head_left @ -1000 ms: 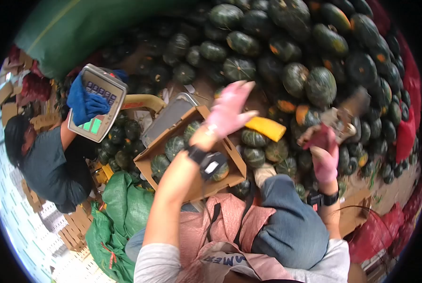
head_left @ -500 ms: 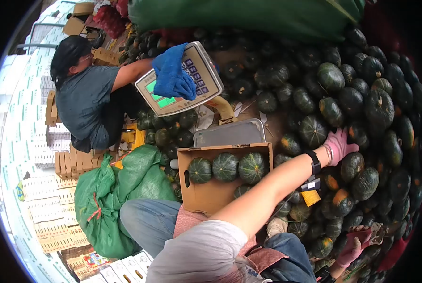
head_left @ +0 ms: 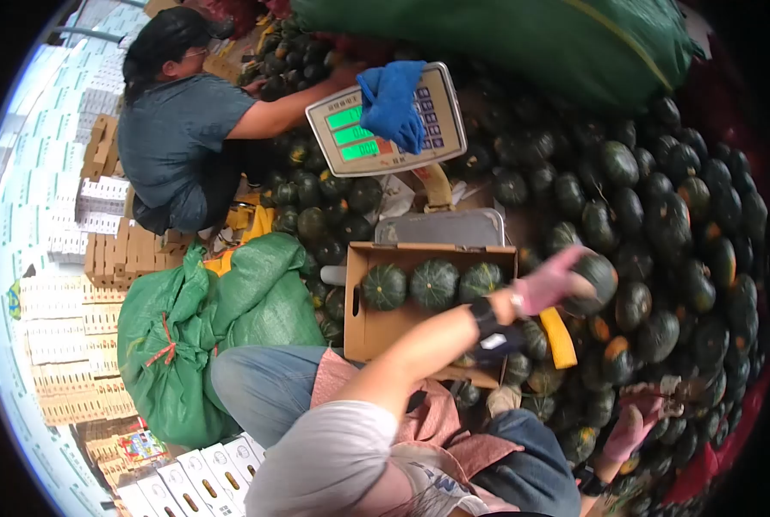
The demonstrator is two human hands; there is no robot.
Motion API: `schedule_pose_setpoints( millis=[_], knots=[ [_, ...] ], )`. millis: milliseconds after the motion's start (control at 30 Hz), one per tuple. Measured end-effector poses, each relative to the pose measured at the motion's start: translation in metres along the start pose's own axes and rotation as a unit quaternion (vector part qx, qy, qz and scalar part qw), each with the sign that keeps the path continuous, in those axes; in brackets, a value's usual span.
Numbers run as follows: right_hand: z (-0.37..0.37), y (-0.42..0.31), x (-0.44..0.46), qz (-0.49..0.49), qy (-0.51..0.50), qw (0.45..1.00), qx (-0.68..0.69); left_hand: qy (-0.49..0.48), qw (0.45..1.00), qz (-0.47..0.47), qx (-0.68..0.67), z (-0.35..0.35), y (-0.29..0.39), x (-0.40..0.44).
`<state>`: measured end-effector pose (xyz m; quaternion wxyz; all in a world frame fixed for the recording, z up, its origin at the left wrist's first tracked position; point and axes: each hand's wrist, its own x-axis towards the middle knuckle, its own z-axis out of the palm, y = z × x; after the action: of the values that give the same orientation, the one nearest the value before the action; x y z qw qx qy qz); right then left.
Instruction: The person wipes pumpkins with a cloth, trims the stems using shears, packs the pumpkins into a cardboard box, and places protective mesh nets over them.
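My left hand (head_left: 550, 283), in a pink glove and blurred by motion, is wrapped round a dark green pumpkin (head_left: 599, 284) just right of the cardboard box (head_left: 363, 332). Three striped green pumpkins (head_left: 434, 283) sit in a row along the box's far side; my forearm hides part of the box. At lower right, beside the pumpkin pile, my right hand (head_left: 633, 426), also in a pink glove, is closed on a small metallic tool (head_left: 671, 392). The tool's exact kind is unclear.
Behind the box stands a digital scale (head_left: 402, 121) with a blue cloth (head_left: 394, 103) over its display. Pumpkins (head_left: 661, 233) are heaped on the right. A green sack (head_left: 178, 345) lies at left, near white cartons (head_left: 204, 482). A co-worker (head_left: 183, 138) crouches at upper left.
My left hand has moved left from the pile toward the box, with a pumpkin now in it. My right hand stays low at right. The co-worker's arm now reaches behind the scale.
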<state>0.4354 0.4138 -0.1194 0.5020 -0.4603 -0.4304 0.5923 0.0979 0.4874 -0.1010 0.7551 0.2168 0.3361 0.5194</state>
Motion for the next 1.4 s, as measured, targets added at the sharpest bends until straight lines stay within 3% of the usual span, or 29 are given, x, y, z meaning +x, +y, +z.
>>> schedule_pose_setpoints(
  millis=[33,67,100,133,367,567,633,700,733,767,833,900,1000,1033,1133,1200,1300,1400],
  knots=[
    [-0.008,0.006,-0.002,0.022,0.018,1.0,-0.01,0.007,0.991,0.002,-0.134,-0.014,-0.002,-0.02],
    [0.0,0.005,-0.002,0.009,-0.007,0.999,0.033,0.012,0.983,0.009,-0.185,-0.017,0.009,-0.043],
    [0.014,-0.002,-0.007,0.033,0.026,0.999,0.032,0.093,0.976,-0.006,-0.197,-0.026,0.006,-0.062],
    [0.027,-0.009,-0.012,0.057,0.06,0.996,0.033,0.058,0.977,0.016,-0.203,-0.038,0.002,-0.073],
    [0.077,-0.025,-0.012,0.046,-0.074,0.991,0.103,0.143,0.974,0.019,-0.175,-0.033,0.017,-0.141],
    [0.092,-0.034,-0.014,0.06,-0.054,0.986,0.146,0.122,0.976,0.035,-0.179,-0.04,0.011,-0.16],
    [0.087,-0.03,-0.014,0.055,-0.058,0.988,0.132,0.105,0.99,0.062,-0.075,-0.057,0.002,-0.167],
    [0.085,-0.029,-0.015,0.068,-0.033,0.989,0.127,0.214,0.973,0.073,-0.046,-0.065,0.003,-0.187],
    [0.084,-0.032,-0.014,0.073,-0.024,0.99,0.119,0.233,0.967,0.058,0.088,-0.055,0.015,-0.191],
    [0.079,-0.031,-0.012,0.072,-0.021,0.991,0.109,0.242,0.941,0.036,0.233,-0.072,0.014,-0.201],
    [0.071,-0.029,-0.01,0.064,0.016,0.991,0.118,0.258,0.811,-0.056,0.522,-0.084,0.025,-0.219],
    [0.058,-0.021,-0.009,0.091,0.104,0.985,0.101,0.257,0.773,-0.144,0.562,-0.098,0.021,-0.228],
    [0.044,-0.013,-0.008,0.106,0.163,0.978,-0.075,0.167,0.857,-0.135,0.468,-0.127,0.005,-0.235],
    [0.041,-0.007,-0.01,0.11,0.171,0.97,-0.13,0.196,0.836,-0.114,0.5,-0.135,-0.002,-0.237],
    [0.044,0.015,-0.014,0.113,0.271,0.953,-0.081,0.285,0.774,-0.043,0.563,-0.133,-0.004,-0.235],
    [0.047,0.022,-0.016,0.123,0.36,0.924,-0.016,0.301,0.81,0.007,0.504,-0.133,-0.004,-0.231],
    [0.034,0.016,-0.036,0.226,0.287,0.926,-0.096,0.291,0.842,0.07,0.448,-0.109,0.001,-0.208],
    [0.009,0.047,-0.058,0.201,0.188,0.96,-0.055,0.257,0.869,0.072,0.417,-0.082,0.0,-0.173]
  ],
)
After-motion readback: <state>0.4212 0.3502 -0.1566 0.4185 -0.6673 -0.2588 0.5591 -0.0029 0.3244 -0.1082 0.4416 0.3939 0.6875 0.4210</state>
